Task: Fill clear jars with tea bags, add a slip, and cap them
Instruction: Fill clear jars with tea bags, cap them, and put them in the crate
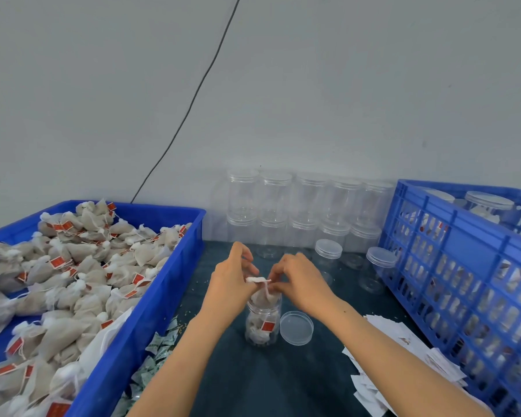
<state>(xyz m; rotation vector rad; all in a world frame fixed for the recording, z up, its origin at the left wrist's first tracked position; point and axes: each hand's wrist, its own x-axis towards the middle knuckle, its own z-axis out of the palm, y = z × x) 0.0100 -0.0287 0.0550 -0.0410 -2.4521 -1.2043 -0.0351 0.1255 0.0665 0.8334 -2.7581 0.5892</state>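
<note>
Backdrop: plain grey wall (313,85) with one thin black cable (193,97) running down it behind a dark blue-grey table top (253,380).
Left bin: one solid blue plastic tub (151,299) heaped with white mesh tea bags with red tags (73,266), too many to count.
Sachets: loose pile of small white-and-green printed packets (157,350) beside the tub, number unclear.
Left hand (229,284): fingers curled, pinching the gathered white top of one tea bag (263,291) over the jar mouth.
Open jar: one clear round plastic jar (262,323) upright at centre, uncapped, partly filled with tea bags; count inside cannot be told.
Right hand (298,281): fingertips pinching the same bag from the other side.
Lid: one clear round plastic cap (296,328) lying flat on the table, touching or just beside the jar's right side.
Stock: ten empty capped clear jars (307,206) in two stacked rows of five along the wall, plus two single capped jars (355,266) in front.
Slips: scattered white paper slips (403,356) at right, uncounted.
Right bin: one blue slotted plastic crate (463,281) holding filled capped jars.
</note>
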